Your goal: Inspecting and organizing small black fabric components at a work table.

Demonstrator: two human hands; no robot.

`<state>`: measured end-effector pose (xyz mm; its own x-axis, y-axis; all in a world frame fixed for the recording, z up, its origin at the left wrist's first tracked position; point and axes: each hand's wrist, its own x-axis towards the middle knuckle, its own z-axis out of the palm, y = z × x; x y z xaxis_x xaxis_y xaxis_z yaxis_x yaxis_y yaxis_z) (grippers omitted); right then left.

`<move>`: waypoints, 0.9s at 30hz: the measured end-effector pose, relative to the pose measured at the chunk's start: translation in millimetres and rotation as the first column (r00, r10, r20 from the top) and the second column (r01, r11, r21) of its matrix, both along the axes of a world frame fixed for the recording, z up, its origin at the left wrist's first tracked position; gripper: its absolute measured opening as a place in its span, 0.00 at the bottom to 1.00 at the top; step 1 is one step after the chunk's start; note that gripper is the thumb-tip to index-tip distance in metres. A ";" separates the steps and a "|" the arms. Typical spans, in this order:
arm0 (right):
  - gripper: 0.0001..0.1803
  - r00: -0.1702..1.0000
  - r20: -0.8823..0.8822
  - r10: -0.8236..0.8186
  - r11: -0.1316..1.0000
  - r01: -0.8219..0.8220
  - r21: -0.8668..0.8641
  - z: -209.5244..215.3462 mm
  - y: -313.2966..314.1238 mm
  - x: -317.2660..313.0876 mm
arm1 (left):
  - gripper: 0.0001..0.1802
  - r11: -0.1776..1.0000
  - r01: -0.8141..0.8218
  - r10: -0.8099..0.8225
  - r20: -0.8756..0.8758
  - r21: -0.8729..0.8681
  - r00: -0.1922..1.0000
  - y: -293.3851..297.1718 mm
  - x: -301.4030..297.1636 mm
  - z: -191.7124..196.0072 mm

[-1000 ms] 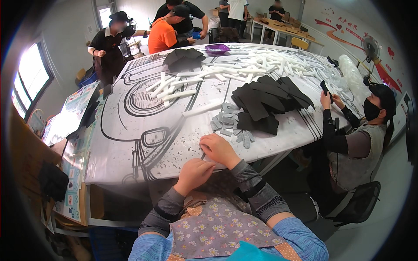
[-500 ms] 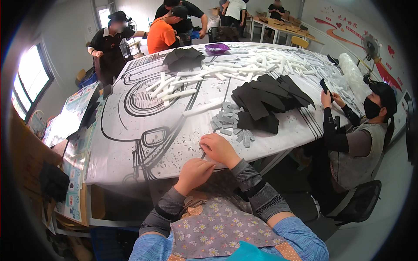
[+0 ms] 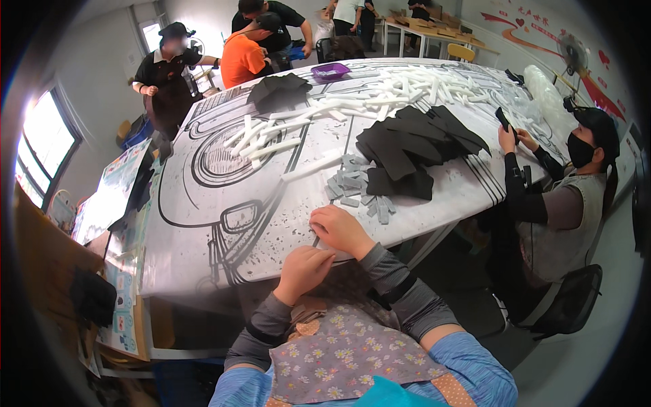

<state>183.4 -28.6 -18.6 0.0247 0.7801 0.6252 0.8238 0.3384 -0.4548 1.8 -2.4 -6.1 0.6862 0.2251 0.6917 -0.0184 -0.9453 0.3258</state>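
Observation:
At the table's near edge my left hand (image 3: 304,271) is closed, its fingers curled inward and mostly hidden behind the back of the hand. Just beyond it and to the right, my right hand (image 3: 340,230) rests low over the printed table cover (image 3: 271,239), also with curled fingers. The fingertips face each other; whatever they pinch is too hidden to name. Small grey strips (image 3: 349,183) lie in a loose heap beyond my right hand. Beside them is a pile of black flat pieces (image 3: 407,146). A white foam stick (image 3: 312,166) lies to the left of the strips.
Many white foam sticks (image 3: 407,91) spread across the far half. A purple basket (image 3: 330,72) and another black pile (image 3: 279,93) stand farther back. At the right a seated co-worker (image 3: 563,183) holds a dark object. Several people stand beyond the table. A side table (image 3: 122,285) is left.
The whole view has shifted slightly, with the table's far side sitting a little higher. My hands keep nearly the same pose and place; nothing is visibly picked up or let go.

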 end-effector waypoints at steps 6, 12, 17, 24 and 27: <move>0.07 1.000 0.004 -0.001 1.000 0.000 0.005 0.4 -1.3 0.1 | 0.04 1.000 -0.005 0.005 -0.006 0.003 1.000 0.3 0.1 -1.8; 0.07 1.000 0.003 0.000 1.000 0.000 0.006 2.5 -1.4 0.2 | 0.05 1.000 -0.002 0.002 -0.017 -0.009 1.000 0.4 0.2 -0.4; 0.07 1.000 -0.001 0.001 1.000 -0.001 0.007 1.5 -0.6 0.0 | 0.05 1.000 -0.001 0.001 -0.003 -0.003 1.000 -0.1 -0.1 0.0; 0.06 1.000 0.000 0.016 1.000 -0.016 -0.004 1.2 -0.2 1.4 | 0.04 1.000 0.005 -0.005 -0.016 0.002 1.000 1.4 0.1 -2.0; 0.06 1.000 -0.004 0.018 1.000 -0.018 0.001 2.3 -0.7 0.6 | 0.04 1.000 0.010 -0.010 -0.004 0.005 1.000 0.9 0.4 -1.4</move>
<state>184.0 -29.3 -16.3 0.0133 0.7799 0.6258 0.8154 0.3537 -0.4582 2.3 -1.5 -7.5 0.6911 0.2145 0.6902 -0.0267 -0.9467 0.3210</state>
